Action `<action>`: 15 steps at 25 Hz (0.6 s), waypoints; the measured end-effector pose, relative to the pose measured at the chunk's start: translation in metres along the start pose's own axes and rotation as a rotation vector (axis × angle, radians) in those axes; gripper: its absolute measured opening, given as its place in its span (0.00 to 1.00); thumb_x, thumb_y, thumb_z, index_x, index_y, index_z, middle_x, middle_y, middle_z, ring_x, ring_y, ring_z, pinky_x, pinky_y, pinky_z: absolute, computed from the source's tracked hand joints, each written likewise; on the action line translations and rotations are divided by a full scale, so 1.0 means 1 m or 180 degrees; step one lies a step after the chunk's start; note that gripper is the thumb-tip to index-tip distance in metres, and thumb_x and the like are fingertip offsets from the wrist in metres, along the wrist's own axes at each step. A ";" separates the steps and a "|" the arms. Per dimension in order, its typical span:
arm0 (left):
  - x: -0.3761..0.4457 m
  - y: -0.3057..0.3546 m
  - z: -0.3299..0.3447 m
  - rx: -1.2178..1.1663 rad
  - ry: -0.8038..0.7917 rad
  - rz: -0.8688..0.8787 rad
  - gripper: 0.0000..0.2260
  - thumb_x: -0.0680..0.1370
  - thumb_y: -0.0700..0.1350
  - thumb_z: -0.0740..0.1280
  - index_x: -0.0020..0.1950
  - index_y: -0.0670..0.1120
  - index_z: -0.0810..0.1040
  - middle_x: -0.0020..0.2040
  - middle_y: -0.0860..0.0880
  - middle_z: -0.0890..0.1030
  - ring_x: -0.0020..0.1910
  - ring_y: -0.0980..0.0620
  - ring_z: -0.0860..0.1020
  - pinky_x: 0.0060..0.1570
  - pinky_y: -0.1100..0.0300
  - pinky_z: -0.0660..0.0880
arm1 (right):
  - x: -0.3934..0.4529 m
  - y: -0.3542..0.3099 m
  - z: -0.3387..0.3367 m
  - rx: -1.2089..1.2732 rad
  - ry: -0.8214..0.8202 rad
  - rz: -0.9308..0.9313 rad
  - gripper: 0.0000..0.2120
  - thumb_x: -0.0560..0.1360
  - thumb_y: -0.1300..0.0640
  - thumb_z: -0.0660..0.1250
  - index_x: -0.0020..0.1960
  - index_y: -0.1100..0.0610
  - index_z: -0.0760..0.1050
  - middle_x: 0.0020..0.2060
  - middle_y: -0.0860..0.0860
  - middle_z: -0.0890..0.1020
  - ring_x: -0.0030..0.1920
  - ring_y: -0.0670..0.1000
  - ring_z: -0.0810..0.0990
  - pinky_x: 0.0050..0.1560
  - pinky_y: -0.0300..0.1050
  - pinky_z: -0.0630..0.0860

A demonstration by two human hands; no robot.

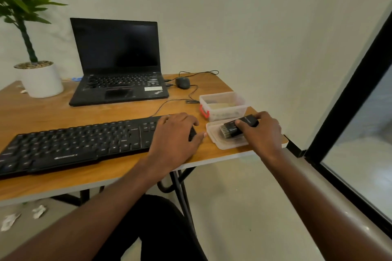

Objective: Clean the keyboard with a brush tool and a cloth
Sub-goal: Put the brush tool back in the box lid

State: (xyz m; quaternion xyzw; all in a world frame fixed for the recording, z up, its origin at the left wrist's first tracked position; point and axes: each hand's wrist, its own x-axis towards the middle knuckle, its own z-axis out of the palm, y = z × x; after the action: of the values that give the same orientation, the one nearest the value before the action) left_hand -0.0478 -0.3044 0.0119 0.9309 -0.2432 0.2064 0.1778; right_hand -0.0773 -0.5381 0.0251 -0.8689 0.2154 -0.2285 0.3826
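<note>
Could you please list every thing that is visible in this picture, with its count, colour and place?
keyboard: one, black, front of the table
brush tool: one, black with grey bristles, over the lid
lid: one, clear, right of the keyboard
plastic box: one, clear with a red latch, behind the lid
laptop: one, black, open, back of the table
mouse: one, dark grey, right of the laptop
potted plant: one, green in a white pot, back left
table: one, wooden top
paper scraps: several, white, on the floor
left hand: rests on the keyboard's right end
right hand: grips the brush tool
</note>
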 end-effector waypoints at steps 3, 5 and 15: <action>0.006 0.013 0.010 0.0144 0.0160 -0.0117 0.17 0.84 0.61 0.63 0.69 0.55 0.77 0.66 0.54 0.79 0.68 0.53 0.74 0.74 0.49 0.62 | 0.008 0.002 -0.010 -0.0401 -0.0130 -0.0024 0.24 0.75 0.43 0.74 0.63 0.56 0.74 0.62 0.56 0.70 0.47 0.54 0.73 0.51 0.48 0.73; 0.013 0.019 0.015 0.0238 0.0210 -0.0100 0.18 0.85 0.59 0.61 0.72 0.54 0.75 0.70 0.53 0.78 0.71 0.53 0.73 0.76 0.49 0.61 | 0.017 -0.005 -0.014 -0.0409 -0.0019 -0.0438 0.17 0.78 0.47 0.71 0.63 0.54 0.76 0.60 0.54 0.72 0.47 0.52 0.74 0.51 0.45 0.69; 0.074 0.013 0.031 0.0424 -0.0444 0.0257 0.25 0.85 0.57 0.60 0.81 0.51 0.67 0.81 0.49 0.68 0.80 0.50 0.65 0.80 0.43 0.55 | 0.113 -0.061 0.037 -0.1334 -0.1100 -0.1257 0.05 0.75 0.55 0.69 0.44 0.48 0.84 0.48 0.51 0.86 0.49 0.54 0.83 0.50 0.49 0.81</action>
State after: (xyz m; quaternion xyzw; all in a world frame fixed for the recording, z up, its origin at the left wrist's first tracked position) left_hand 0.0137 -0.3566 0.0237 0.9422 -0.2780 0.1639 0.0898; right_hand 0.0462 -0.5415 0.0752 -0.9795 0.0172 -0.0983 0.1748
